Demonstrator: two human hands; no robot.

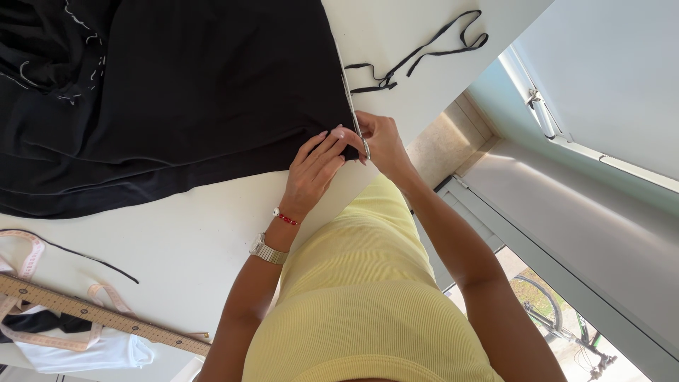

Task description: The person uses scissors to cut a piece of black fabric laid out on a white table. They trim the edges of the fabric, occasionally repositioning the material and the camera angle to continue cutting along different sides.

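Observation:
A large piece of black fabric [177, 92] covers most of the white table [177, 233]. My left hand [316, 168] presses on the fabric's corner near the table edge, fingers flat on the cloth. My right hand [378, 141] grips a pair of scissors [356, 120] whose blades run along the fabric's right edge. The two hands touch at the fabric's corner. I wear a metal watch [269, 250] and a red bead bracelet [286, 218] on the left wrist.
Thin black fabric strips [417, 53] lie on the table beyond the scissors. A wooden ruler [99, 315], a pink measuring tape [32, 255] and white cloth [92, 350] lie at the lower left. A bicycle [559, 322] shows below a window at right.

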